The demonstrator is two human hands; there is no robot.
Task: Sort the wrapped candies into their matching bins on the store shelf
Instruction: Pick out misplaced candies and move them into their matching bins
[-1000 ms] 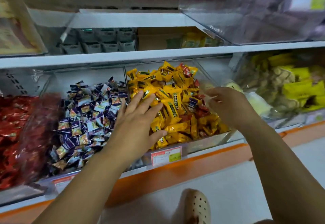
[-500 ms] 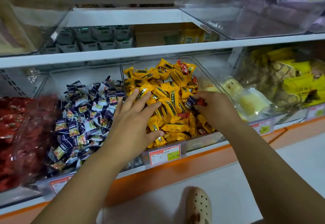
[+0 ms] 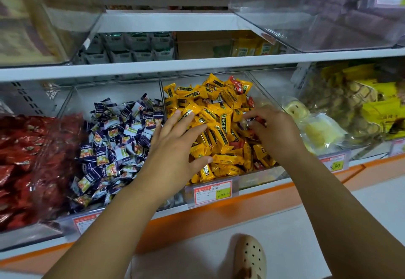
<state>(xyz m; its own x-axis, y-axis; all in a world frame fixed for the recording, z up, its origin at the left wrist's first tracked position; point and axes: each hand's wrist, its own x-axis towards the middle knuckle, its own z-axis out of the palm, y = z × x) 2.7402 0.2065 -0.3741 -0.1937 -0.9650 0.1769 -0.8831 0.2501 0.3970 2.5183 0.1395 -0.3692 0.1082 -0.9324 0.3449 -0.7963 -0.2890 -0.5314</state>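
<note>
A clear bin (image 3: 258, 177) in the middle of the shelf holds a heap of yellow wrapped candies (image 3: 221, 112) with a few red wrapped candies (image 3: 237, 86) mixed in. My left hand (image 3: 175, 145) lies flat with spread fingers on the left side of that heap. My right hand (image 3: 274, 129) is in the same bin on the right, its fingertips pinched on a red candy (image 3: 258, 120). To the left, a bin holds purple-and-white candies (image 3: 114, 142). Further left lie red candies (image 3: 26, 160) behind clear plastic.
A bin to the right holds pale pastries in clear bags (image 3: 315, 129) and yellow packs (image 3: 377, 107). The white upper shelf (image 3: 197, 66) overhangs the bins. Price tags (image 3: 212, 192) hang on the orange shelf edge (image 3: 219, 219). A beige clog (image 3: 249, 256) stands on the floor below.
My right hand has dropped from above the yellow heap into it and closed its fingertips on a red candy. My left hand has stayed flat on the heap.
</note>
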